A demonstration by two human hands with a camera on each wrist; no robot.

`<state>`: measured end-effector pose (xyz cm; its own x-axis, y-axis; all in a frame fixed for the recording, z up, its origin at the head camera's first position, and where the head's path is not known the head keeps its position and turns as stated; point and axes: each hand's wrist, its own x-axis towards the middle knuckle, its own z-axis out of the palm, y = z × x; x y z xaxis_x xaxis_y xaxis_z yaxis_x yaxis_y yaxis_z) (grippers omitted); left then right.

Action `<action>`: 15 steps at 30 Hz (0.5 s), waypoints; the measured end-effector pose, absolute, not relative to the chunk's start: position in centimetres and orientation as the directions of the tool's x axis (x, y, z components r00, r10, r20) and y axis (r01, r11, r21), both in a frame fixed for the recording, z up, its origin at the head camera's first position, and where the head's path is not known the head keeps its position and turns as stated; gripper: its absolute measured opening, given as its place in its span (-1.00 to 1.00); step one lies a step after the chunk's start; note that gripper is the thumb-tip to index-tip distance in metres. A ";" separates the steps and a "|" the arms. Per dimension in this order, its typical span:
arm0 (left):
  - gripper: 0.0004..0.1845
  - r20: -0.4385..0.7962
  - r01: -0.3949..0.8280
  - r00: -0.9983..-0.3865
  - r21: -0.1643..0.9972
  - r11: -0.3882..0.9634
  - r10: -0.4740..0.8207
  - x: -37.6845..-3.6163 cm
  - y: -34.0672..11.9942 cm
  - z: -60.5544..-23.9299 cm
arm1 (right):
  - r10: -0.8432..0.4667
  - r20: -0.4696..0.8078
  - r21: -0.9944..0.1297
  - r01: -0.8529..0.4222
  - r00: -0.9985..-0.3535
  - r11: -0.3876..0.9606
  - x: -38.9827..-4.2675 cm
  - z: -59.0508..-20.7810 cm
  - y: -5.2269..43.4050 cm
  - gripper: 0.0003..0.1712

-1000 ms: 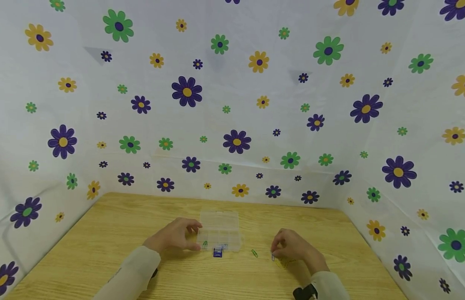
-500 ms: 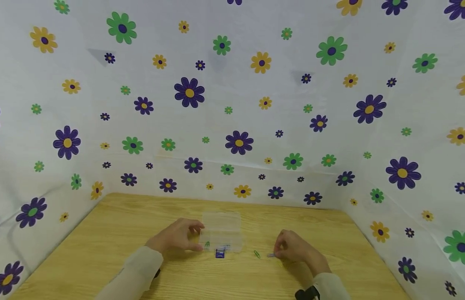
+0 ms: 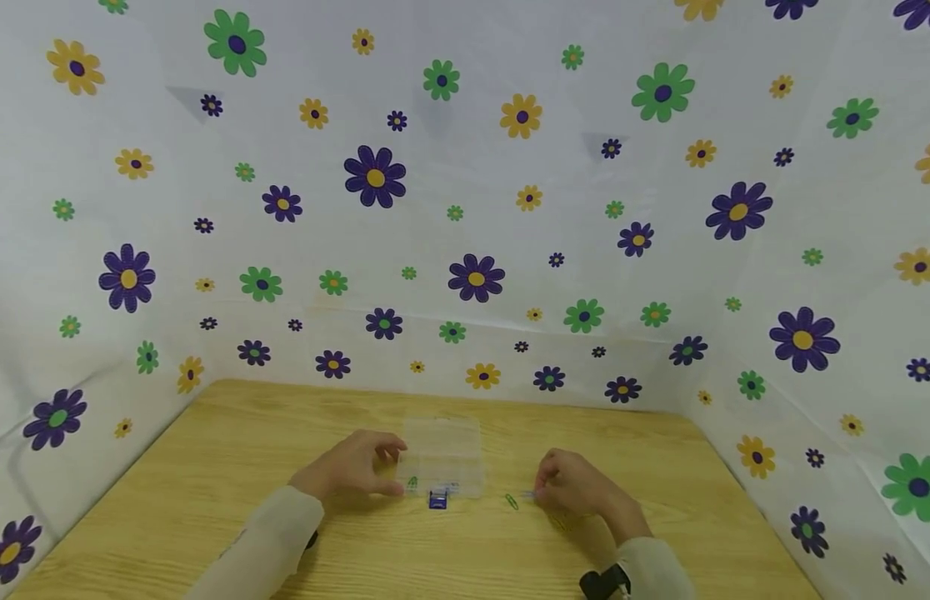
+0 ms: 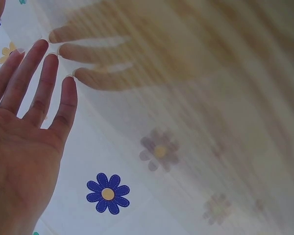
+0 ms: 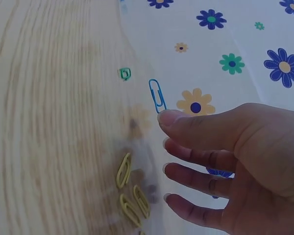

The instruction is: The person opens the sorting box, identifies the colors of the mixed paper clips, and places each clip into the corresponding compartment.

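Observation:
My right hand (image 3: 577, 483) pinches a blue paper clip (image 5: 157, 93) between thumb and fingertips, just above the table. In the right wrist view, several yellow paper clips (image 5: 123, 170) lie below that hand. A single green paper clip (image 3: 512, 502) rests on the wood between the right hand and a clear plastic box (image 3: 442, 433). The box stands with its lid raised; a green clip and some blue ones show in its front compartments. My left hand (image 3: 352, 467) is at the box's left side, thumb near the front corner, fingers fairly straight in the left wrist view.
A dark blue latch (image 3: 438, 500) juts from the box's front edge. The wooden table (image 3: 405, 558) is enclosed at the back and sides by white flower-print sheeting (image 3: 465, 167). A black strap device (image 3: 606, 581) sits on the right wrist.
The blue paper clip has been lifted from beside the yellow ones, and my right hand has carried it slightly left, towards the green clip. My left hand stays at the box.

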<state>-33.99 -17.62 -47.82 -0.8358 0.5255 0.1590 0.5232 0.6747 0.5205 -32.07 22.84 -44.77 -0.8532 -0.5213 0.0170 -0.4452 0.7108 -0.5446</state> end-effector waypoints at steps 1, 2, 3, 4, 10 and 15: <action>-0.25 0.160 0.525 -0.834 0.525 0.670 0.528 -34.0 -17.6 -47.9 | -0.515 0.014 -0.546 -0.438 -0.857 0.714 -32.0 -44.7 22.7 -0.89; -0.24 0.159 0.524 -0.834 0.528 0.668 0.529 -34.0 -17.7 -48.0 | -0.511 0.014 -0.548 -0.434 -0.860 0.715 -32.0 -44.6 22.5 -0.89; -0.24 0.159 0.524 -0.834 0.530 0.667 0.529 -34.0 -17.7 -48.0 | -0.511 0.020 -0.548 -0.437 -0.859 0.713 -32.0 -44.5 22.4 -0.88; -0.24 0.161 0.527 -0.832 0.531 0.664 0.531 -34.1 -17.7 -48.0 | -0.512 0.026 -0.549 -0.440 -0.858 0.711 -32.0 -44.4 22.3 -0.88; -0.25 0.159 0.525 -0.834 0.523 0.671 0.529 -34.3 -17.8 -48.1 | -0.549 0.074 -0.545 -0.494 -0.833 0.677 -32.2 -44.0 21.4 -0.85; -0.24 0.155 0.519 -0.838 0.524 0.675 0.524 -34.2 -17.7 -48.0 | -0.570 0.109 -0.540 -0.530 -0.815 0.654 -32.1 -43.9 20.6 -0.87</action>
